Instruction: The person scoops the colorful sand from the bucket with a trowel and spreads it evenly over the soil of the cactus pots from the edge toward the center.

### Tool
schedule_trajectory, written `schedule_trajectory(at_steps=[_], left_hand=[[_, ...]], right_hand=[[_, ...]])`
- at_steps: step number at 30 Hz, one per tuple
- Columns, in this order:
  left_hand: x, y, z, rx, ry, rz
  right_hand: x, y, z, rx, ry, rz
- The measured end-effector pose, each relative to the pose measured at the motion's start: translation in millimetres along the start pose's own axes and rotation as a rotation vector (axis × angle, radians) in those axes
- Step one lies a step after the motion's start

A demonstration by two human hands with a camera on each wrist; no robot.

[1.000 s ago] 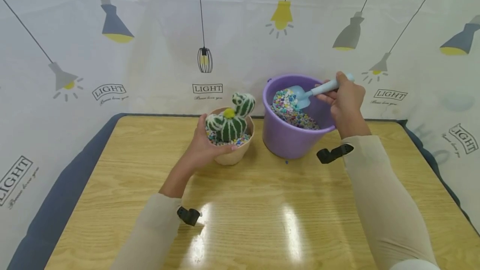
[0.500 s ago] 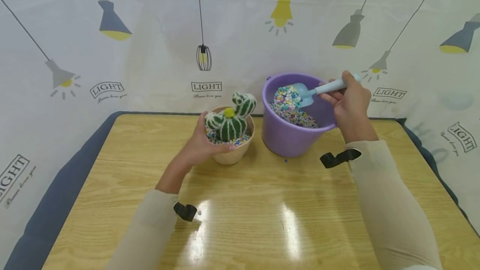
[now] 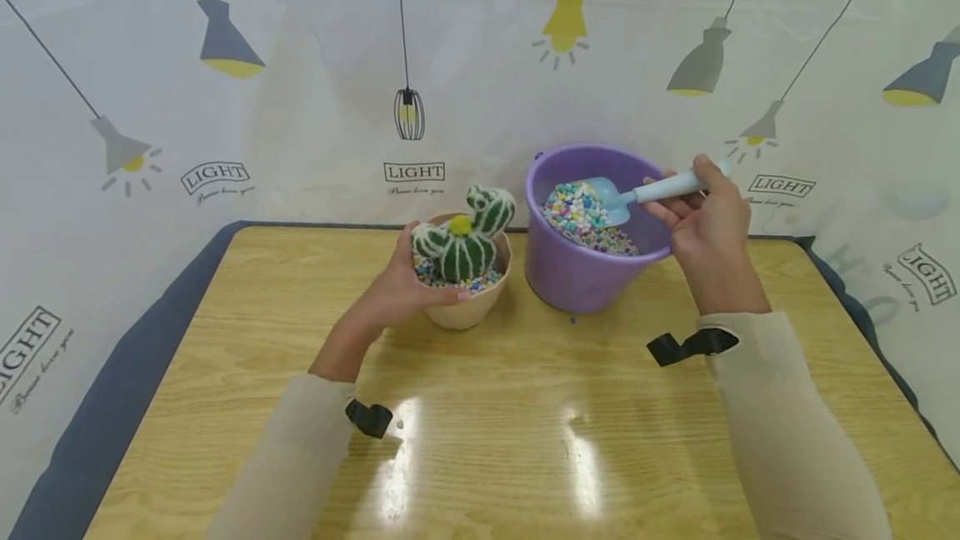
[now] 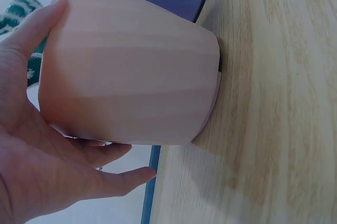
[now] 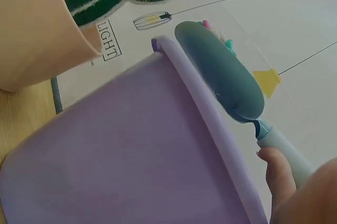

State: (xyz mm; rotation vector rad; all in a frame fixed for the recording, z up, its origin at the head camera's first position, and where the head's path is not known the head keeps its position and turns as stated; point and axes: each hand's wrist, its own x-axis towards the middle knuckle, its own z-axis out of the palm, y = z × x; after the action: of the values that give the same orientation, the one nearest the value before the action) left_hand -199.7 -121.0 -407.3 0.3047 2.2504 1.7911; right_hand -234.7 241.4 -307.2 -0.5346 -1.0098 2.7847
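Observation:
My right hand grips the handle of a light blue hand trowel. Its blade, heaped with colourful pebbles, is over the opening of a purple bucket. More pebbles lie inside the bucket. In the right wrist view the trowel blade shows from below, just above the bucket rim. My left hand holds the rim of a beige flower pot, thumb at the front and fingers around the far side. A green knitted cactus stands in the pot among pebbles.
The pot and bucket stand side by side near the back edge of a wooden table. A single blue pebble lies in front of the bucket. Behind rises a white backdrop printed with lamps.
My right hand has shifted right and slightly nearer to me, and the loaded trowel has tilted a little. The left hand keeps its hold on the flower pot, which stays in place.

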Motion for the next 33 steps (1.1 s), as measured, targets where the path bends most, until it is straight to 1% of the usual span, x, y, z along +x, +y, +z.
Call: schedule_trajectory(at_steps=[4, 7, 10, 12, 17, 20, 22, 25, 27, 29, 33], left_hand=[[-1.2, -0.7, -0.3, 0.017, 0.004, -0.012], [-1.3, -1.8, 0.2, 0.017, 0.005, -0.005], [-1.9, -3.1, 1.5, 0.017, 0.022, 0.002], [-2.7, -2.9, 3.5, 0.01, 0.043, 0.023], [-8.1, 0.7, 10.2, 0.012, 0.113, 0.098], [-10.0, 1.4, 14.4, 0.049, 0.155, 0.128], [-10.7, 2.2, 17.1, 0.089, 0.179, 0.144], [-11.4, 2.6, 20.5, 0.152, 0.216, 0.143], [-11.4, 2.8, 22.6, 0.177, 0.235, 0.14], [-11.3, 1.3, 24.6, 0.201, 0.26, 0.118], [-11.6, -1.8, 28.0, 0.218, 0.294, 0.085]], right_hand=[[-7.0, 2, -5, 0.006, -0.011, 0.007], [-12.1, 4, -9, 0.017, -0.011, 0.017], [-15.7, 5, -13, 0.028, -0.014, 0.027], [-16.8, 5, -15, 0.037, -0.018, 0.038], [-18.2, 5, -20, 0.049, -0.022, 0.056], [-20.9, 6, -23, 0.049, -0.034, 0.057], [-23.8, 6, -25, 0.054, -0.04, 0.058], [-27.3, 8, -27, 0.069, -0.046, 0.058], [-29.6, 9, -29, 0.08, -0.049, 0.061], [-31.3, 10, -30, 0.103, -0.054, 0.069], [-34.8, 14, -31, 0.136, -0.05, 0.081]])
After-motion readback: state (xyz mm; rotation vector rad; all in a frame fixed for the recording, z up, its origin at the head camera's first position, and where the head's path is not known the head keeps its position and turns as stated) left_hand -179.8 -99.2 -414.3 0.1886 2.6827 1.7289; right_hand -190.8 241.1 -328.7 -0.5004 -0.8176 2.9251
